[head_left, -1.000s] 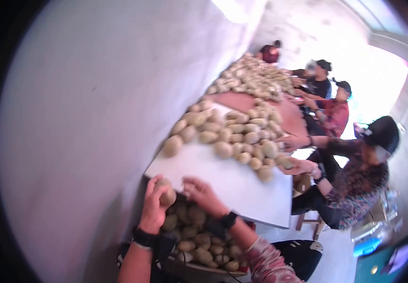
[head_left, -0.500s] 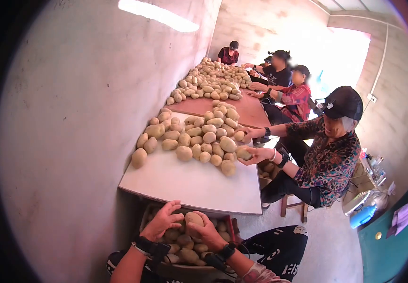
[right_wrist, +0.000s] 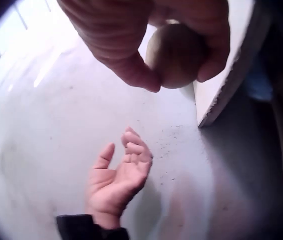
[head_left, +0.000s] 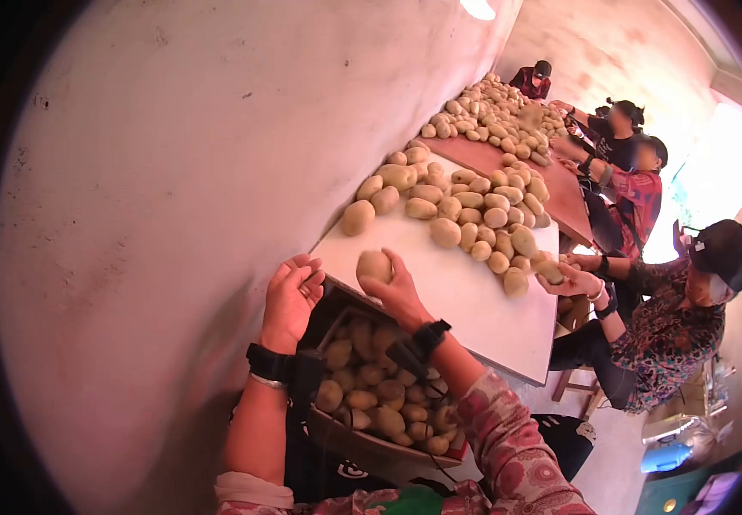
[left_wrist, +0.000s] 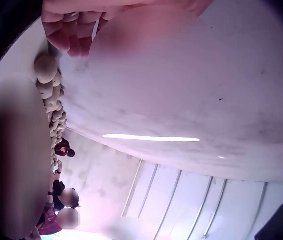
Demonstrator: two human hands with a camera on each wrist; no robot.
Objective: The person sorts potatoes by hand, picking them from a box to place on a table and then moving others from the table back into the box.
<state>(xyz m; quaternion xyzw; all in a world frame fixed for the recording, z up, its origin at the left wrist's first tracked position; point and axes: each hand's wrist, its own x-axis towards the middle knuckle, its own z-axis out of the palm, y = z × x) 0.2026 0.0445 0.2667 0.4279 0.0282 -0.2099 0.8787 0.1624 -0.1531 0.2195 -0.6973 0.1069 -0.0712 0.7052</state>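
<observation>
We judge the step to be placing one potato (head_left: 374, 266), which our right hand (head_left: 402, 296) pinches near the corner of the white table (head_left: 452, 300) while our left hand (head_left: 288, 299), loosely curled, holds nothing, and the next move probably calls for a gentle release

The right sleeve (head_left: 517, 442) is long and dusty red, printed with round floral motifs in pale and darker tones, while the left sleeve (head_left: 253, 491) is turned back into a plain pale cuff. The 2 black wrist straps (head_left: 269, 363) each carry a boxy black camera (head_left: 305, 378), and a thin silvery bracelet (head_left: 268, 381) sits just beside the left strap, towards the elbow. Black trousers (head_left: 560, 451) bear white markings, and a green patch (head_left: 414, 499) shows amid the red floral cloth.
</observation>
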